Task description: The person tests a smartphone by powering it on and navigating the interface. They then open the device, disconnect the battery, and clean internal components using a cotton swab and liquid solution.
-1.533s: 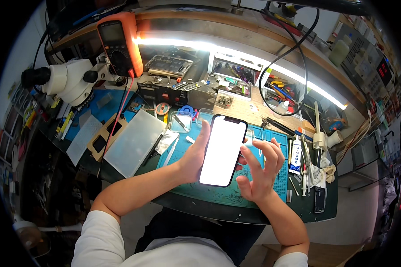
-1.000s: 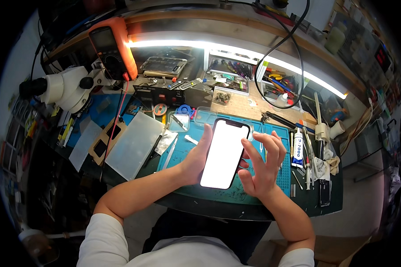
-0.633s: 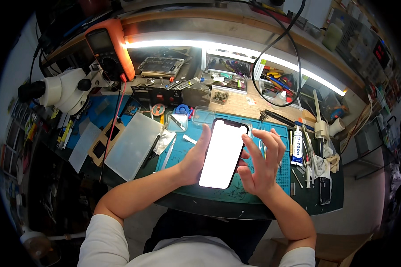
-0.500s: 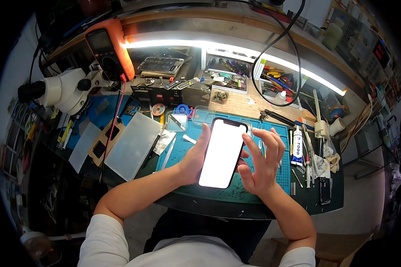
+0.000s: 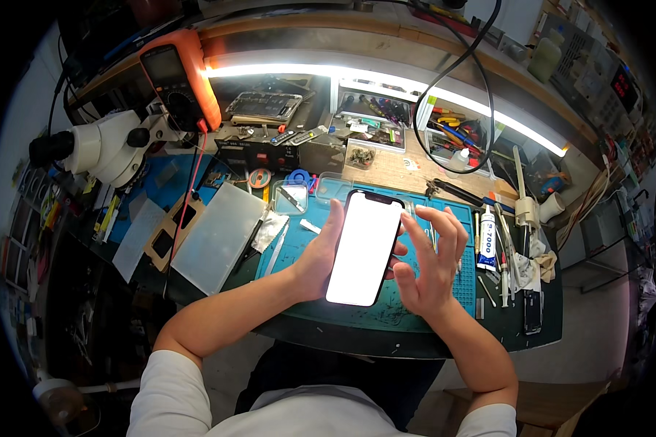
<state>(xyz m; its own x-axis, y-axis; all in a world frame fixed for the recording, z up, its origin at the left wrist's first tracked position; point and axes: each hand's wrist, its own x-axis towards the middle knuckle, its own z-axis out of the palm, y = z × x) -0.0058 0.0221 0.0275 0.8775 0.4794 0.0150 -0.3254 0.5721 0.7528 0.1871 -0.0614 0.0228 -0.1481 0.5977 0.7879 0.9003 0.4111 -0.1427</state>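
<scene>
A smartphone point(image 5: 363, 251) with a bright white screen and dark frame rests upright in my left hand point(image 5: 319, 255). The thumb lies along its left edge, and fingertips wrap round from behind at its right edge. My right hand point(image 5: 431, 266) hovers at the phone's right side with fingers spread and bent. Its index fingertip is by the upper right edge of the screen; I cannot tell whether it touches. Nothing is held in that hand. Below the phone lies a blue work mat point(image 5: 335, 318) on the bench.
An orange multimeter point(image 5: 176, 81) and a white microscope point(image 5: 98, 149) stand at the left. Clear plastic sheet point(image 5: 219, 237) lies left of the mat. A glue tube point(image 5: 487, 239), syringe point(image 5: 504, 280) and small dark phone part point(image 5: 533, 313) lie right. A cable loop point(image 5: 491, 95) hangs above.
My right index finger has drawn slightly right, from over the screen's upper right corner to its edge. My left hand and the phone have hardly moved.
</scene>
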